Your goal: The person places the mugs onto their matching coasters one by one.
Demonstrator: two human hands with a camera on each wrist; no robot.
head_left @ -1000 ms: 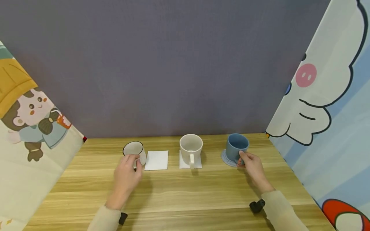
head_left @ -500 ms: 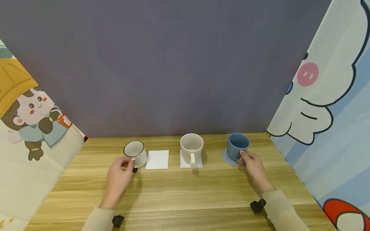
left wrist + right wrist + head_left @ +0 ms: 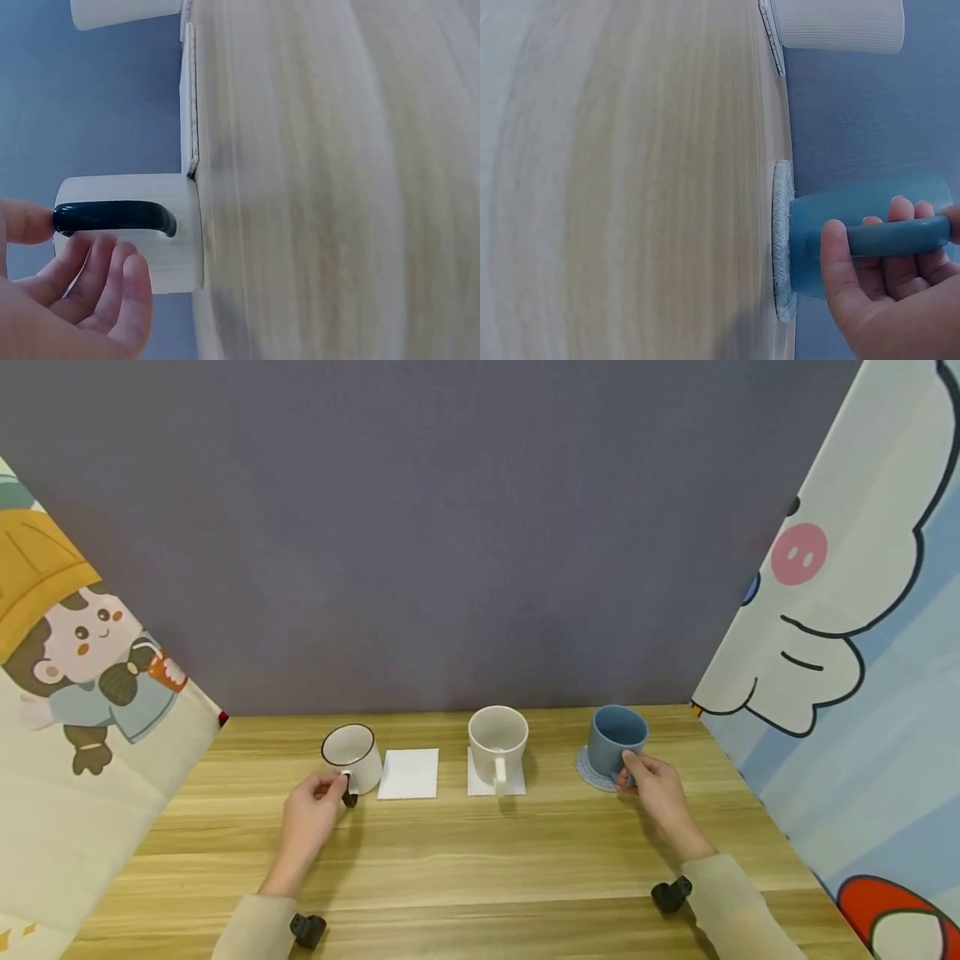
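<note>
A white mug (image 3: 365, 771) with a dark rim and a black handle (image 3: 112, 216) stands upright on the table, just left of a white square coaster (image 3: 408, 774). My left hand (image 3: 311, 810) pinches that handle, thumb at its upper end and fingers curled beside it. On the right, a blue mug (image 3: 609, 752) sits on a round woven coaster (image 3: 781, 247). Its handle (image 3: 896, 236) is held between the thumb and fingers of my right hand (image 3: 660, 793); several fingertips show behind the handle in the right wrist view.
Between the two held mugs, a cream mug (image 3: 487, 760) stands on another white square coaster (image 3: 515, 788), handle toward me. A grey partition (image 3: 465, 543) rises behind the wooden table (image 3: 450, 877). Printed cloths (image 3: 885, 710) hang on both sides.
My left hand has drawn back and left from over the front of the white mug to its black handle, which now shows more. The right hand and blue mug stay in place.
</note>
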